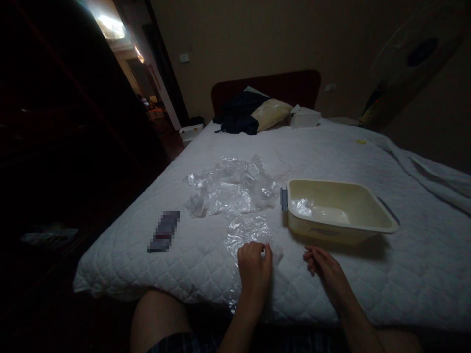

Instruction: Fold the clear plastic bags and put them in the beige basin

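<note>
My left hand (254, 264) rests on the white quilted bed (206, 264), fingers curled and pinching the near edge of a clear plastic bag (246, 230) that lies flat in front of it. My right hand (326, 267) lies a little to the right on the quilt, fingers loosely bent together, with nothing visible in them. Just beyond my right hand stands a cream plastic basin (368, 230) with a bit of clear plastic inside.
A heap of crumpled clear plastic bags (228, 189) lies beyond the flat one. A small dark flat object (164, 238) sits to the left. Dark clothes (237, 115), a pillow (270, 113) and a box (303, 117) lie at the headboard. A fan (415, 54) stands right.
</note>
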A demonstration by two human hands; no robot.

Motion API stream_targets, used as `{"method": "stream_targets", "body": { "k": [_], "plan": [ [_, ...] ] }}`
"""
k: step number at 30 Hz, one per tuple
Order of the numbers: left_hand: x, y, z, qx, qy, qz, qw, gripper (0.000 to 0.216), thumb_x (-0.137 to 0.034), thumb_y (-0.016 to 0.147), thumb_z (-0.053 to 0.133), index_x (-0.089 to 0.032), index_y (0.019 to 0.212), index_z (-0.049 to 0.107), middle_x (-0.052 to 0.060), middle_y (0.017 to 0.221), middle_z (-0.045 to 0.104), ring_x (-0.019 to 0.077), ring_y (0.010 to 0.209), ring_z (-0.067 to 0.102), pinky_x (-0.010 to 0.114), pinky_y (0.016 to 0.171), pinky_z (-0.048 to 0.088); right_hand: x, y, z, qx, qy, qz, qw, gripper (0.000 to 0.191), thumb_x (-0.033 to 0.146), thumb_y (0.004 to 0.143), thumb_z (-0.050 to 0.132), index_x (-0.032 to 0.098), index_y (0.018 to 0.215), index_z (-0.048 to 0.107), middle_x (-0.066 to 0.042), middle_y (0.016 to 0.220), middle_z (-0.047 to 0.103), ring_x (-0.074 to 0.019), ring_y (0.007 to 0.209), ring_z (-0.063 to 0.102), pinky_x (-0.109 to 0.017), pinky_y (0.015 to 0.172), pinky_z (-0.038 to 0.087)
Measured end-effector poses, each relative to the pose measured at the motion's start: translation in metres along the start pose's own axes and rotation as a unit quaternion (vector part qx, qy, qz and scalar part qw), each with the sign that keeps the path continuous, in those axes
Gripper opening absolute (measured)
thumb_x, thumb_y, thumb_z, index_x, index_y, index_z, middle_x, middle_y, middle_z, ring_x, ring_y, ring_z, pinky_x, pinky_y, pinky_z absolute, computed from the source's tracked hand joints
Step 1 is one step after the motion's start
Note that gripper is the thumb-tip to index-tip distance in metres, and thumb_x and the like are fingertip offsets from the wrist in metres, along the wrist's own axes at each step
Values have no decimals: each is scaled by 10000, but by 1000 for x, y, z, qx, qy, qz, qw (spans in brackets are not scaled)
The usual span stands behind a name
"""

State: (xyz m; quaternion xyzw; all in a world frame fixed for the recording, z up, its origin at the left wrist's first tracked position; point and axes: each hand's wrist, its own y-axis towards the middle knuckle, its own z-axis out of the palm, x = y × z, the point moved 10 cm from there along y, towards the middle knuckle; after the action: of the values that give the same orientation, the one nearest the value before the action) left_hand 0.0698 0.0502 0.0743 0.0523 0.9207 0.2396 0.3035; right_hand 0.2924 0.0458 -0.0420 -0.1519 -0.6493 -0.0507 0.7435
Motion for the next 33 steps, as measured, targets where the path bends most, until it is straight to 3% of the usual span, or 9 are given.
{"method": "stream_targets", "body": {
  "k": [4,8,10,15,22,28,33],
  "plan": [
    [10,1,-1,-1,37,-15,999,199,-199,807,462,-170,629,544,20,644,569,168,678,501,321,680,334,16,-10,18,-13,-122,-33,992,323,432,744,538,166,921,584,-67,805,632,-175,696,573,-284,620,456],
    [12,-3,4,13,70,-11,997,208,-196,820,439,-172,642,544,28,673,567,175,704,494,329,699,329,42,-28,55,39,-219,-124,967,256,391,769,509,192,909,590,-68,902,629,-204,855,572,-304,775,435],
    [14,-5,6,16,81,-12,997,208,-192,823,433,-173,650,547,28,680,565,176,706,488,333,703,327,45,-35,68,62,-258,-139,954,243,389,764,504,198,885,594,-66,882,630,-205,832,575,-302,767,437],
    [14,-7,10,21,110,-2,994,197,-182,817,435,-172,660,554,39,710,557,195,750,473,355,733,319,26,-41,77,94,-322,-94,937,194,377,740,514,212,831,558,-33,748,632,-177,639,572,-276,616,443],
    [13,-9,15,21,135,9,991,185,-161,804,436,-163,665,557,55,730,543,206,756,455,377,731,309,19,-44,81,144,-354,-91,920,131,338,722,524,214,679,524,12,587,578,-156,554,542,-245,545,401],
    [16,-11,19,35,139,8,990,183,-157,805,434,-167,671,558,53,736,543,207,761,455,370,716,309,37,-20,74,95,-309,-103,941,249,393,744,504,193,871,583,-37,747,639,-184,678,576,-263,627,429],
    [15,-10,17,29,140,16,990,188,-168,808,433,-162,674,565,56,721,541,204,744,456,368,712,313,34,-1,86,158,-284,-112,939,217,349,716,535,171,798,627,-49,768,635,-195,735,565,-289,691,434]
  ]
}}
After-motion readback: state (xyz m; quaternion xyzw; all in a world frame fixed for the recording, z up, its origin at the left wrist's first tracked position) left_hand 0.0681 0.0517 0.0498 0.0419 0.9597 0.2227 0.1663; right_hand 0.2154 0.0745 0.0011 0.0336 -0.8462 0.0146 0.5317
